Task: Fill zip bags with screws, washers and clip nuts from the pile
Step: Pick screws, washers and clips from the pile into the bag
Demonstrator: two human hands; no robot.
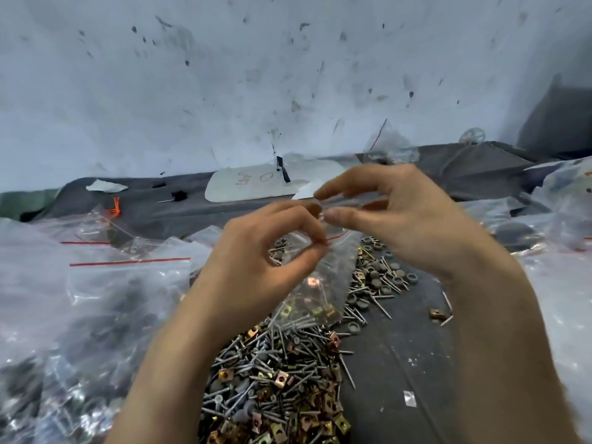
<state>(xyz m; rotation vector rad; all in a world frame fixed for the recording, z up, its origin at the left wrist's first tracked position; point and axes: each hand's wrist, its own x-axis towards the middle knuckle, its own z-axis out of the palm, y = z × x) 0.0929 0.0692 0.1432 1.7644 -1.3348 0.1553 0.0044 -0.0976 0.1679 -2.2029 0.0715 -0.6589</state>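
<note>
A clear zip bag (323, 283) hangs between both hands above the pile, with screws and brass clip nuts gathered at its bottom. My left hand (266, 251) pinches the bag's top edge at the left between thumb and fingertips. My right hand (397, 216) pinches the same top edge further right. Below lies the pile (282, 376) of grey screws, brass clip nuts and grey washers on a dark cloth.
Heaps of filled zip bags with red strips (96, 299) cover the left side, and more bags (560, 225) lie at the right. A white sheet (256, 184) with writing lies by the stained wall. Loose washers (384, 270) and screws spread right of the pile.
</note>
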